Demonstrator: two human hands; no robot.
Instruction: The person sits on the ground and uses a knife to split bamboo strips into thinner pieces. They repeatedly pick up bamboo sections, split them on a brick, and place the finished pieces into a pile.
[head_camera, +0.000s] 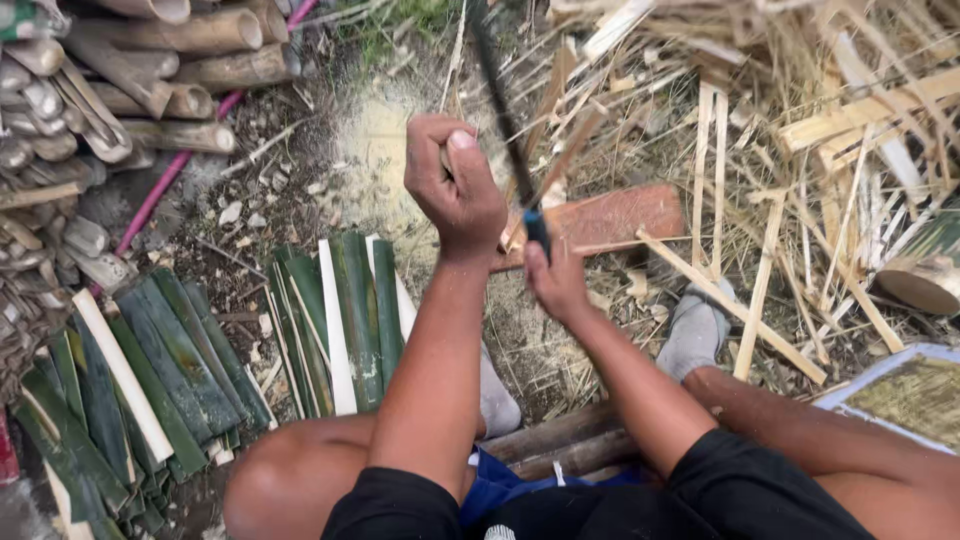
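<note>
My left hand (452, 180) is a closed fist around the top of a thin pale bamboo piece (455, 60), held upright in the middle of the view. My right hand (553, 280) grips the blue handle of a long dark blade (500, 95) that points up and away, just right of the left fist. The blade is blurred. Below the hands lie my bare knee and grey shoes (697, 330) on the dirt.
Split green bamboo slats (345, 320) lie in two heaps at the left. Round bamboo sections (150, 70) are stacked top left. Pale bamboo strips and shavings (800, 120) cover the right. A reddish wooden board (620, 215) lies behind the hands. A cut bamboo stump (925, 275) sits at the right.
</note>
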